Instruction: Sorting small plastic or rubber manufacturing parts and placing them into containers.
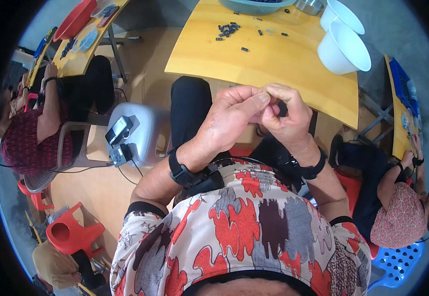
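Left hand (234,113), right hand (291,112): fingers pinched closed, any contents and axis indiscernible; yellow table (278,64), near edge; tan floor (83,185).

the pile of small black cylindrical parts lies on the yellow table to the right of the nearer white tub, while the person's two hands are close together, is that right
One thing is wrong: in the head view, the pile of small black cylindrical parts lies to the left of the nearer white tub, on the yellow table. The left hand and right hand are close together.
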`<state>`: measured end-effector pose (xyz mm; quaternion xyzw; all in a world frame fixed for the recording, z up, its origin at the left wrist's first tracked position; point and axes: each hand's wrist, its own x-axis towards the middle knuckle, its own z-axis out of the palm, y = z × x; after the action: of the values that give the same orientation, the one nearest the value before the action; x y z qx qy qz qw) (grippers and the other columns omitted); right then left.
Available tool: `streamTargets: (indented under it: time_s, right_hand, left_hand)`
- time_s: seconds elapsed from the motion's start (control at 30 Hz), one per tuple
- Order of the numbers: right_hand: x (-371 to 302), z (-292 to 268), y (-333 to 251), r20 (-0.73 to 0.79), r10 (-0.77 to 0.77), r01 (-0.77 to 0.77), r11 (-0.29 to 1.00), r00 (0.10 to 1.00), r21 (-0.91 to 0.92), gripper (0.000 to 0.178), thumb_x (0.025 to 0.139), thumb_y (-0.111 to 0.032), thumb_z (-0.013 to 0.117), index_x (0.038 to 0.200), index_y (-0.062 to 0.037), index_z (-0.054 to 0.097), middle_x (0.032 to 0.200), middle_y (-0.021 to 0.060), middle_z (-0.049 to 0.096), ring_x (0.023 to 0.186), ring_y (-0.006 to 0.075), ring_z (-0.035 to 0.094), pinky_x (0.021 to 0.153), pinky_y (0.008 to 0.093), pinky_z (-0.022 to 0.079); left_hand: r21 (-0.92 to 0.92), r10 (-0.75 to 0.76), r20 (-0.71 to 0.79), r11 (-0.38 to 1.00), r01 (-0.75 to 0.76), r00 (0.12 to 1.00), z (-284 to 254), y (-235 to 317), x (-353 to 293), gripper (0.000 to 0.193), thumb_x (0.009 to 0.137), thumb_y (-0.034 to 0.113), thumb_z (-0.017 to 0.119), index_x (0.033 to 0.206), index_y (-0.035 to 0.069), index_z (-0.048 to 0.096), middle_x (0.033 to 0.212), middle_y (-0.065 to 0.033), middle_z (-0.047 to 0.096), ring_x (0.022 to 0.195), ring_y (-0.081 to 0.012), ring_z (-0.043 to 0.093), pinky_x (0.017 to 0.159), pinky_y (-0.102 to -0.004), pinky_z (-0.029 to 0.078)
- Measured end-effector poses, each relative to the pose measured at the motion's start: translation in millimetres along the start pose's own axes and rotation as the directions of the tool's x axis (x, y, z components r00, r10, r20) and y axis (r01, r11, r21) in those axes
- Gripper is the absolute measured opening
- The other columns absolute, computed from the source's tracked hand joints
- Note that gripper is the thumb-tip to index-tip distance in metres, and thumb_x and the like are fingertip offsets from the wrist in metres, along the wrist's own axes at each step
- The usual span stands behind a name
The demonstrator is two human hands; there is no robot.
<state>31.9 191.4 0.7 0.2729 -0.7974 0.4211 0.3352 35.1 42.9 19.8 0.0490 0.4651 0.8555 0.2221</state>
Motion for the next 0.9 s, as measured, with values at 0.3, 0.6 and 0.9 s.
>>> streamTargets:
  time_s: [0.3,0.6,0.9]
  right_hand:
    - [13,-17,10,0.02,0.199,-0.2,0.973,0.98,0.115,0.029,0.069,0.001,0.067,0.097,-0.0026,0.058,0.078,0.0058,0.063,0.065,0.0119,0.061,0.061,0.0237,0.05]
    - [78,-93,108,-0.203,0.236,-0.298,0.877,0.95,-0.377,0.027,0.075,-0.006,0.064,0.102,-0.0064,0.061,0.082,0.0095,0.065,0.067,0.0189,0.064,0.061,0.0288,0.051]
    - [98,-89,131,-0.074,0.263,-0.262,0.813,0.962,-0.519,0.027,0.079,-0.006,0.058,0.107,-0.0054,0.061,0.088,0.0111,0.064,0.065,0.0211,0.062,0.06,0.0313,0.049]
  left_hand:
    - [-0.034,-0.109,0.043,0.993,0.111,0.993,-3,6,13,0.027,0.092,0.016,0.049,0.105,-0.005,0.058,0.096,-0.0141,0.064,0.086,-0.0207,0.064,0.078,-0.0326,0.052]
    - [-0.003,-0.151,-0.056,0.988,0.151,0.987,-34,0,18,0.027,0.091,0.017,0.052,0.107,-0.004,0.057,0.096,-0.0156,0.065,0.084,-0.0217,0.065,0.076,-0.033,0.054]
    - [-0.084,-0.158,-0.118,0.985,0.149,0.98,-55,-8,31,0.024,0.091,0.016,0.052,0.104,-0.003,0.058,0.093,-0.0146,0.066,0.083,-0.0206,0.066,0.074,-0.0313,0.054]
